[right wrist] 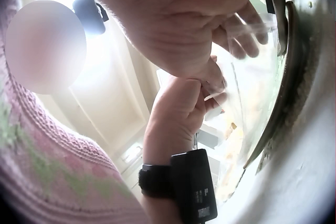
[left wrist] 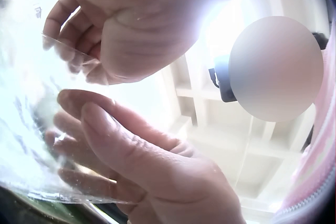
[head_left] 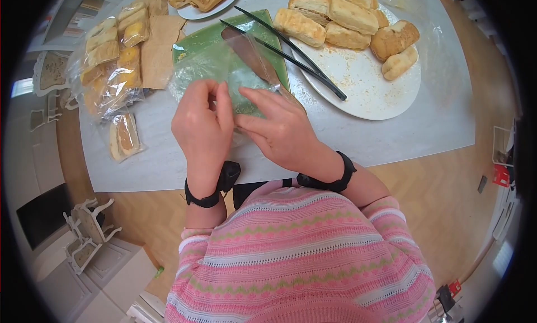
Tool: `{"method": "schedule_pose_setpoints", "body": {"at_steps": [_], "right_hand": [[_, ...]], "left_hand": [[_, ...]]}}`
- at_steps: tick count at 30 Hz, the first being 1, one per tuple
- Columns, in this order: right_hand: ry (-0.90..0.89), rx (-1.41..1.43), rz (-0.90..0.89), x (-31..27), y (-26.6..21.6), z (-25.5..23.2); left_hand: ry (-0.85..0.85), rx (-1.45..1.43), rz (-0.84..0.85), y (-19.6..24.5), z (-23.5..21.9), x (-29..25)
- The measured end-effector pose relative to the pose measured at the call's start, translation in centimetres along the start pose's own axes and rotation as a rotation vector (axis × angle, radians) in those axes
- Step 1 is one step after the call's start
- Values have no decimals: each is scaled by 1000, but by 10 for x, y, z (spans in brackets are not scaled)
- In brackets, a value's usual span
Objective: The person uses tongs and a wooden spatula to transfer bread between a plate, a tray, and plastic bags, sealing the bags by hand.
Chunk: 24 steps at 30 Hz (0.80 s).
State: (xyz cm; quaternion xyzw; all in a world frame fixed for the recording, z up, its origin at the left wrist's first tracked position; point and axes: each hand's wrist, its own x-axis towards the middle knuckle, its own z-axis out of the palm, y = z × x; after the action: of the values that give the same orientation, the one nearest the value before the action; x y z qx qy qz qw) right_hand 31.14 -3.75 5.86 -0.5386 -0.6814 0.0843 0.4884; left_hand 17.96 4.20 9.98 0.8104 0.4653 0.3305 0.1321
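Observation:
A clear plastic bag (head_left: 193,71) lies across a green tray (head_left: 190,43). The left hand (head_left: 202,121) has curled fingers and pinches the bag's near edge, as the left wrist view also shows, where this hand (left wrist: 142,24) is at the top. Fairly straight fingers of the right hand (head_left: 282,124) touch the bag's right side, thumb and index finger apart in the head view. Film covers some right fingers in the left wrist view. Whether they are inside the bag is unclear. Under the film lies a brown utensil (head_left: 246,52).
Black chopsticks (head_left: 302,60) span the tray and a large white plate (head_left: 341,93), which holds several bread pieces (head_left: 352,15). Bagged breads (head_left: 112,60), brown paper (head_left: 159,49) and one wrapped piece (head_left: 126,135) lie at left. A smaller plate (head_left: 224,5) of bread is behind.

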Motion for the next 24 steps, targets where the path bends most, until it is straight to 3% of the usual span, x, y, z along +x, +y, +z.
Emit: {"method": "schedule_pose_setpoints", "body": {"at_steps": [6,12,15,16,18,24], "right_hand": [[-123,26,48,-6,-1,-18],[106,-87,35,14,24,-54],[73,-496,103,19,41,-64],[68,-496,96,19,45,-63],[-74,-551,254,21,51,-60],[-190,-531,284,26,61,-59]], "left_hand": [[168,53,66,-8,0,7],[174,22,78,-10,5,4],[147,14,48,-9,6,3],[142,5,37,-10,7,2],[144,-11,36,-9,7,2],[202,-68,73,-12,10,2]]}}
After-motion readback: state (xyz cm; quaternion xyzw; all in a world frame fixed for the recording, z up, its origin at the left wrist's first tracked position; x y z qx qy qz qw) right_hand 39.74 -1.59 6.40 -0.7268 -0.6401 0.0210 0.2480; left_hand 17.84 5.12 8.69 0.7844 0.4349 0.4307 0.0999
